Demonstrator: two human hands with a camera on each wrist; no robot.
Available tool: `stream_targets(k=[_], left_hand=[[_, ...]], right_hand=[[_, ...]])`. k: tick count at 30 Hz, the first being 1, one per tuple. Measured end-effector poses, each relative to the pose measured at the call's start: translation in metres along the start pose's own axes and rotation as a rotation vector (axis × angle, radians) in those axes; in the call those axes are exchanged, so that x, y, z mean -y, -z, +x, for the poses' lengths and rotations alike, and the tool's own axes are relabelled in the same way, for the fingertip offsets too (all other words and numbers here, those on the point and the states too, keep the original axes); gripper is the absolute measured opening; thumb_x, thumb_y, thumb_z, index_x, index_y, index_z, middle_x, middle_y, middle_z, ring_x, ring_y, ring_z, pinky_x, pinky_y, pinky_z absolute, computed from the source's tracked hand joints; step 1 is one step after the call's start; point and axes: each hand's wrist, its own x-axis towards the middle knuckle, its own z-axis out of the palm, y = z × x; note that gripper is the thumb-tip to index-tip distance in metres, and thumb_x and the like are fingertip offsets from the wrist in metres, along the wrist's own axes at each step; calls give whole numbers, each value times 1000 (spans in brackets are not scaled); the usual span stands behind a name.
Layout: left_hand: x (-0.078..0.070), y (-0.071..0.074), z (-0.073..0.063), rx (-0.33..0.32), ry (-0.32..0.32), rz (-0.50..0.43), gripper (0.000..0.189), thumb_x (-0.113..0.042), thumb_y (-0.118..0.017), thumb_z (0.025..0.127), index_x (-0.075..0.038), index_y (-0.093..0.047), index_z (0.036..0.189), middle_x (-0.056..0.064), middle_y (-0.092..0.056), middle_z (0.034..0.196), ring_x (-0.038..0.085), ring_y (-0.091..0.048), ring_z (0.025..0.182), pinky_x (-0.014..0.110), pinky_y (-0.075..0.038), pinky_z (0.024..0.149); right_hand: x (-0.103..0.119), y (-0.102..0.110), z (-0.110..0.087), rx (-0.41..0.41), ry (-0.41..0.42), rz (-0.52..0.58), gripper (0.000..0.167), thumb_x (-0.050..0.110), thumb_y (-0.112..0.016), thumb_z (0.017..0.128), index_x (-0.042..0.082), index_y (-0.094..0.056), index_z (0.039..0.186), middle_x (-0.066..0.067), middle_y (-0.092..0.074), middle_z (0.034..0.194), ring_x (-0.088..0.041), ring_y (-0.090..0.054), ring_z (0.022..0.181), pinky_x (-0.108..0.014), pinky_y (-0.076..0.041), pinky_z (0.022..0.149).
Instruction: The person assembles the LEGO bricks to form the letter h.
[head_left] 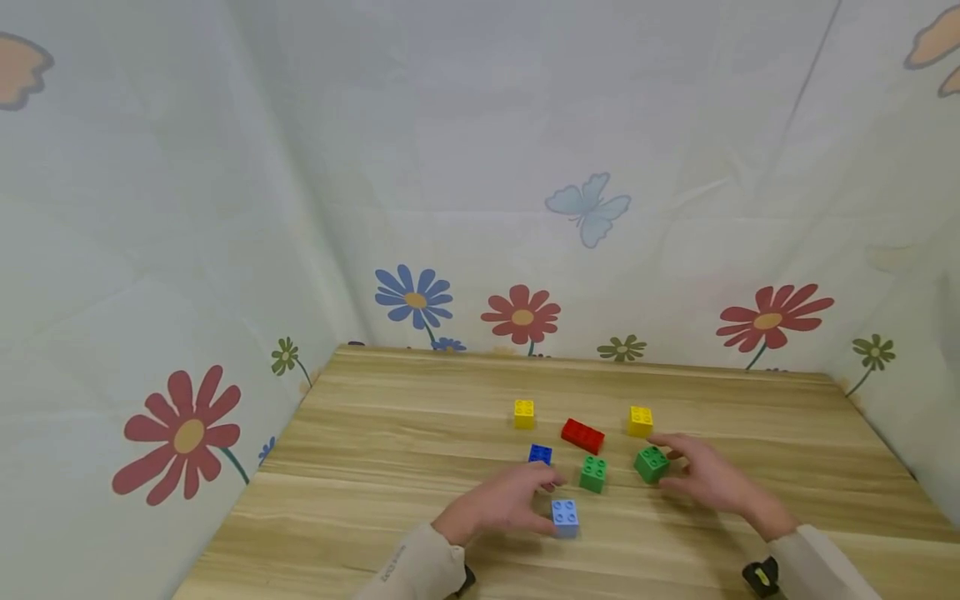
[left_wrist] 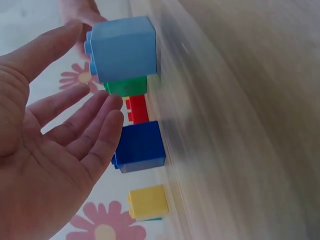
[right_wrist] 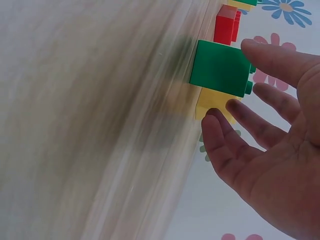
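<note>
Block nr L hand: lt blue, 4-stud.

We saw that the person wore a pale, off-white left sleeve and a right sleeve of much the same shade, both reaching the wrist. Along the left one we made out a short line of dark lettering, too small for us to read. Beside its cuff we noticed the edge of a black wrist piece. Near the other sleeve's end we found a second black piece, angular in outline, bearing a small yellowish patch. The left hand and right hand were bare, and we could see creases across the left palm.
</note>
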Motion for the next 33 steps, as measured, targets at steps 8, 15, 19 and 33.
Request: stream_targets(k=[8,15,19,33], left_hand=[[-3,-4,7,27,27,-42,48,-32,-74,82,-16,-58,125,-11,-59,117,-1,-53,102,21,-44,85],[-3,-7,9,39,21,-36,47,-32,-74,82,-16,-59,124,-13,-60,115,-3,-54,101,19,-44,85],[-4,-7,9,38,12,-41,45,-29,-74,83,-14,-60,123,-13,-61,114,-3,-54,101,18,-44,85],[-4,-6,9,48,-6,-35,33,-22,-73,84,-17,-63,115,-16,-61,106,-5,-52,93,18,-45,81]], right_hand=[[3,0,4,29,12,1,52,6,-72,82,-5,-51,129,-25,-53,125,-35,-56,101,-49,-49,81],[2,-2,7,55,30,-8,49,5,-70,83,-6,-52,127,-26,-53,124,-36,-56,101,-50,-48,81],[-1,-5,10,64,52,-33,49,5,-70,83,-7,-51,127,-27,-52,125,-37,-55,105,-51,-47,84],[-7,-7,15,73,36,0,32,7,-71,83,4,-57,111,-9,-60,108,-25,-56,95,-41,-48,78]])
